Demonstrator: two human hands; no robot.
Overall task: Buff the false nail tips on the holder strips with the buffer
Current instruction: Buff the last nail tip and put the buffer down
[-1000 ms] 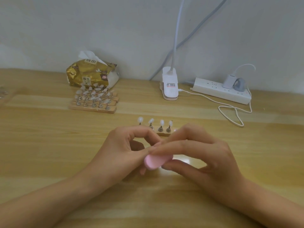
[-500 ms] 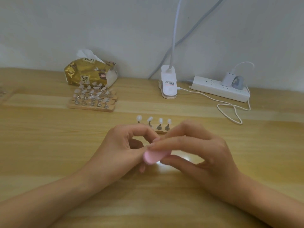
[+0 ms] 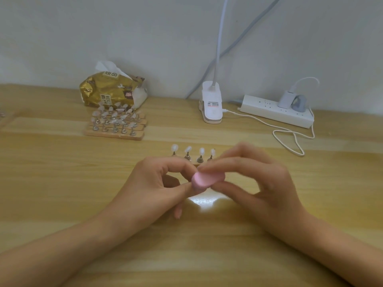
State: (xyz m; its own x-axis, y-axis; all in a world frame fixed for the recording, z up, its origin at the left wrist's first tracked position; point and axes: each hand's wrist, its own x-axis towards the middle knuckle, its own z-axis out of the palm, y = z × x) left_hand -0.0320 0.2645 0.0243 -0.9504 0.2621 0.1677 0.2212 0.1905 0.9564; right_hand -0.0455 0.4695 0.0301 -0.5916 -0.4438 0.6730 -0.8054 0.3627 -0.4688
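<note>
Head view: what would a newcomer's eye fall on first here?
In the centre, the right hand pinches a pink buffer close against the curled fingers of the left hand. Just behind them stands a wooden holder strip with four nail tips; more filled strips lie at the back left, before a golden tissue pack.

The gold plastic tissue pack [image 3: 112,91] stands behind the wooden holder strips [image 3: 116,129]; the white power strip [image 3: 269,112] lies well to their right.

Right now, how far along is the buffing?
Done: cannot tell; no tip looks clearly buffed. In hand: the right hand holds the buffer against the pinch of the left hand. Left, probably: four tips on the near strip, plus the far strips.
</note>
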